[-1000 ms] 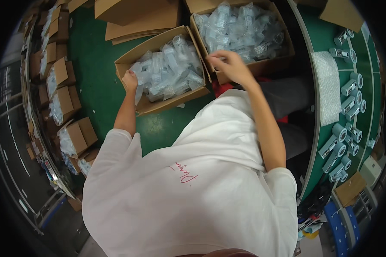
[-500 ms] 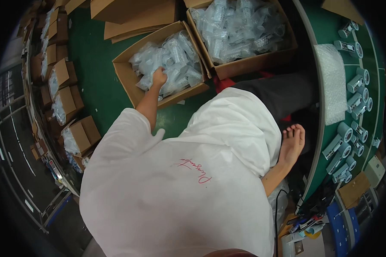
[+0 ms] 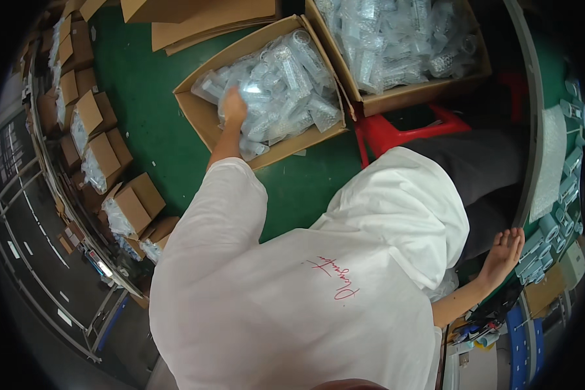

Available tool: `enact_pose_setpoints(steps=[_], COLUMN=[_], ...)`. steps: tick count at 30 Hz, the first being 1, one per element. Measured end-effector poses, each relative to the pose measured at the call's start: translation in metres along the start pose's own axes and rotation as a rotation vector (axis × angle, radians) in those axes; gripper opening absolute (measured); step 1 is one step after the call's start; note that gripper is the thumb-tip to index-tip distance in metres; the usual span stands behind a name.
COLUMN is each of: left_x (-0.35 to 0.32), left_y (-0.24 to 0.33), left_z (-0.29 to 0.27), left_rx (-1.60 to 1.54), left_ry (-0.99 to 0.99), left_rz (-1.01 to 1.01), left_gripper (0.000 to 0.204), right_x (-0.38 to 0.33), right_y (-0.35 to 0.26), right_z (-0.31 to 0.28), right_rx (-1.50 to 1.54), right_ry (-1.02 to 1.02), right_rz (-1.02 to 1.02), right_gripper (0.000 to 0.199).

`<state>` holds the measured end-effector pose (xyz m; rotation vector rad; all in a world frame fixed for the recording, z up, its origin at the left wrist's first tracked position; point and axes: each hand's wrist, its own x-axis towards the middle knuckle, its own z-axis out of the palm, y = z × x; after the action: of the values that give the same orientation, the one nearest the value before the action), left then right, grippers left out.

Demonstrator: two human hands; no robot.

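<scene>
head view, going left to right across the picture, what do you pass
Row of small open cartons → left hand in the carton of bagged clear parts → red stool → right hand on the table edge → grey parts on the green table.

We see a plain brown corrugated cardboard box (image 3: 205, 110) filled with clear, silvery plastic-wrapped cylinders (image 3: 286, 91) that catch white glints. Our left hand (image 3: 233, 107) lies among them, next to a white short-sleeved cotton shirt (image 3: 273, 305) marked with thin red script. The floor (image 3: 149, 110) shows a flat dark green. A bright red plastic stool (image 3: 396, 130) stands out against dark grey trousers (image 3: 481, 162). Our right hand (image 3: 504, 253) sits at a green-topped table edge (image 3: 533, 143), beside pale blue-grey tube parts (image 3: 552, 221) and a white sheet of bubbled wrap (image 3: 549, 162).
</scene>
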<state>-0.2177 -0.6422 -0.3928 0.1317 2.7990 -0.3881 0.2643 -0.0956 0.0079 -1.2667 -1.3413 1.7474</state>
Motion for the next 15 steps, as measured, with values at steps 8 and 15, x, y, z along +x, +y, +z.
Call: enact_pose_setpoints(steps=[8,15], left_x=[0.011,-0.057], left_y=[0.022,0.004], left_z=[0.034,-0.009], left_rx=[-0.068,0.038], left_ry=[-0.129,-0.178], left_rz=[0.426,0.319], left_gripper=[0.048,0.045], right_x=[0.008,0.014], right_y=[0.005,0.001], right_z=[-0.01,0.02], right_rx=[-0.115,-0.199], right_ry=[0.124,0.151], right_rz=[0.047,0.083], right_gripper=[0.031,0.029])
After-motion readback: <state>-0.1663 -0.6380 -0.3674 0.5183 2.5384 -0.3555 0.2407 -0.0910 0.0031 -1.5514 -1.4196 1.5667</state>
